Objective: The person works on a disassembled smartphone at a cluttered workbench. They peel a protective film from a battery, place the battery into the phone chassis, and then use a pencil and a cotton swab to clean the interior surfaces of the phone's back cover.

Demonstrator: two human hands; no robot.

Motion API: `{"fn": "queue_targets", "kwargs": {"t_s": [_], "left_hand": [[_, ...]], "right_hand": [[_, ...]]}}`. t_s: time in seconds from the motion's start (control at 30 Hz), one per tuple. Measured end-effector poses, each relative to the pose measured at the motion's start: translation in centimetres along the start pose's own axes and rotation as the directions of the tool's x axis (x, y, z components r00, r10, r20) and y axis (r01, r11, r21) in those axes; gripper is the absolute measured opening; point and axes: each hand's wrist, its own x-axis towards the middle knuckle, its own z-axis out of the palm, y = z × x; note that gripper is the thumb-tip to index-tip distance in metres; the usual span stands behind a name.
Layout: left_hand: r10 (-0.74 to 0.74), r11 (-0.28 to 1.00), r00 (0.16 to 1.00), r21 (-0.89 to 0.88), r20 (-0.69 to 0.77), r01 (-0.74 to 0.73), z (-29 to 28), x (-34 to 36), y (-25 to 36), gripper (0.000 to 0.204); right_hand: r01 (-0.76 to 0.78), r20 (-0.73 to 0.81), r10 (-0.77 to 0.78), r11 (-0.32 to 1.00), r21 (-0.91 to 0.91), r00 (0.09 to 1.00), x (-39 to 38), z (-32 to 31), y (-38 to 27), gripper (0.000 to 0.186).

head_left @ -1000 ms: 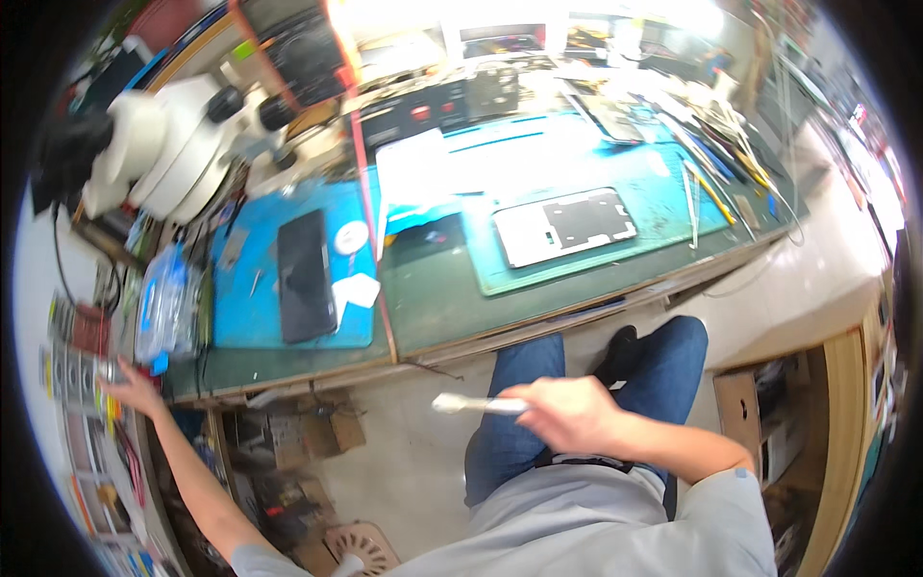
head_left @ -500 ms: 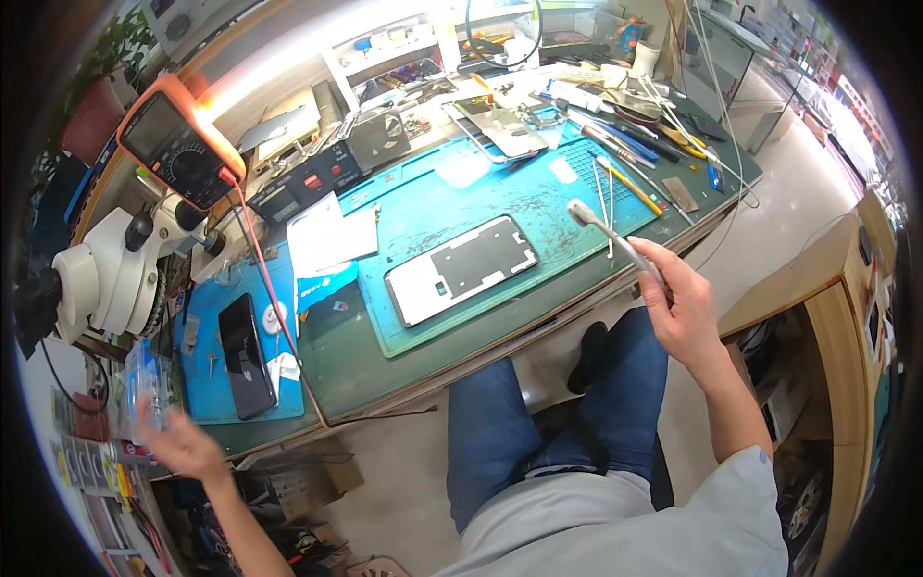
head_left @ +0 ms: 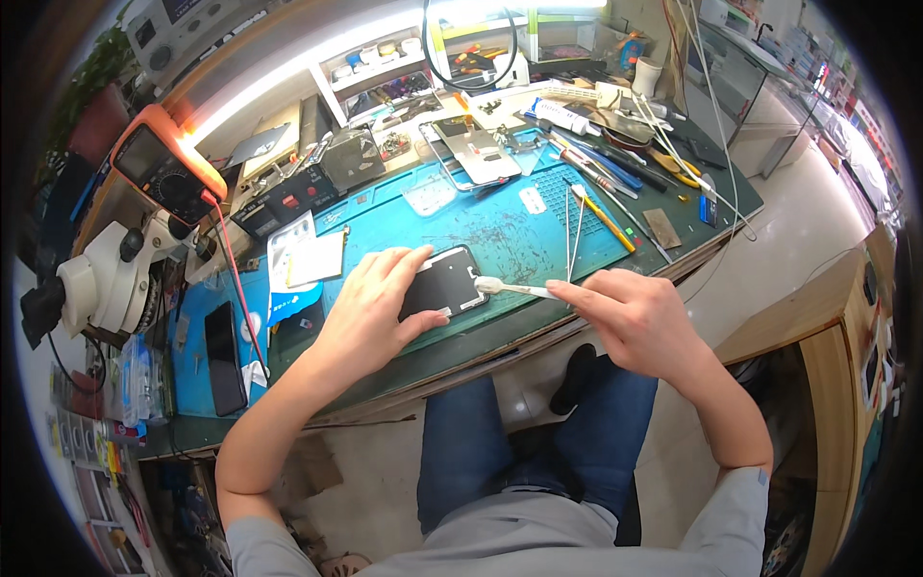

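A flat phone panel (head_left: pixel 450 281), dark in the middle with a pale border, lies on the blue-green work mat (head_left: pixel 500 234). My left hand (head_left: pixel 373 306) spans its left end, thumb at the near edge and fingers at the far edge, hiding that part. In my right hand (head_left: pixel 630 317) is a toothbrush-like brush (head_left: pixel 524 289), gripped by its handle between thumb and fingers. Its pale head points left and sits at the panel's right end; whether the bristles touch I cannot tell.
A dark phone (head_left: pixel 224 358) lies on the left mat, near an orange multimeter (head_left: pixel 165 163) and a microscope (head_left: pixel 106 279). Tweezers (head_left: pixel 575 231), pens and other tools lie at the right. Another opened phone (head_left: pixel 476 154) rests at the back. A red cable (head_left: pixel 231 264) crosses the left side.
My left hand has come from the far left onto the panel and taken hold of it. My right hand has brought the brush left and down to the panel's right end.
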Motion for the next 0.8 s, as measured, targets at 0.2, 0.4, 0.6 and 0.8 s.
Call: {"fn": "queue_targets", "kwargs": {"t_s": [0.2, 0.4, 0.6, 0.8], "left_hand": [[-0.014, 0.999, 0.998, 0.035, -0.067, 0.016, 0.5, -0.6, 0.0, 0.076], [-0.142, 0.983, 0.989, -0.109, 0.048, 0.147, -0.5, 0.4, 0.6, 0.080], [-0.232, 0.809, 0.818, -0.362, 0.527, 0.463, -3.1, 3.1, -2.5, 0.058], [-0.295, 0.285, 0.748, -0.693, 0.594, 0.662, -3.8, 0.8, -1.3, 0.045]], "right_hand": [[0.032, 0.114, -0.042, 0.995, 0.090, 0.993, -0.1, -0.5, 0.7, 0.047], [-0.070, 0.062, 0.061, 0.986, 0.151, 0.996, -0.3, 0.9, -1.0, 0.045], [-0.123, -0.016, 0.138, 0.928, 0.353, 0.990, -1.0, -0.1, -1.3, 0.044], [-0.104, -0.196, 0.162, 0.955, 0.277, 0.967, -1.2, 1.9, -2.6, 0.049]]}}
